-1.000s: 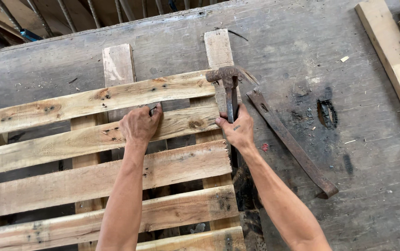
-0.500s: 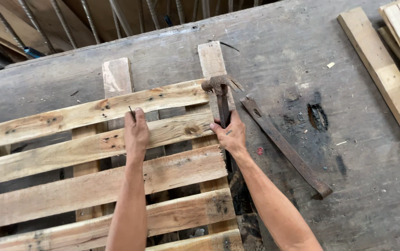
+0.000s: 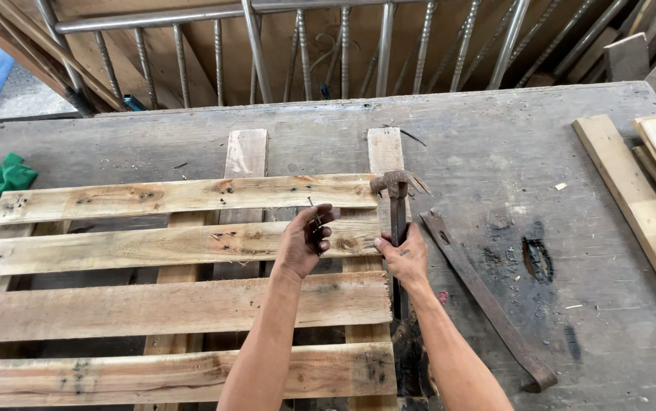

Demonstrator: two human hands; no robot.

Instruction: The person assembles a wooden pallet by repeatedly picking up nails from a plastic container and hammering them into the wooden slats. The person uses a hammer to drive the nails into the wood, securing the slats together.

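Pallet of rough wooden slats is lying flat on the grey tabletop, filling its left half; we are judging it heavy, stiff and splintery, best gripped at a slat edge or by the stringers poking out at the far side. We are noting loose planks lying at the right edge of the tabletop, well apart from the pallet. A long rusty pry bar is lying diagonally just beside the pallet's right edge, untouched. We are seeing a claw hammer standing along the right stringer, its head resting at the end of the far slat; it is looking rusty, rigid and top-heavy, so the lower handle is the place to hold it. Our right hand is closing around that handle, fingers wrapped tight. Our left hand is hovering over the second slat with fingertips pinched together on what seems to be a small nail; we are judging it light, hard and easy to drop, best pinched along the shank. A green cloth is lying at the far left.
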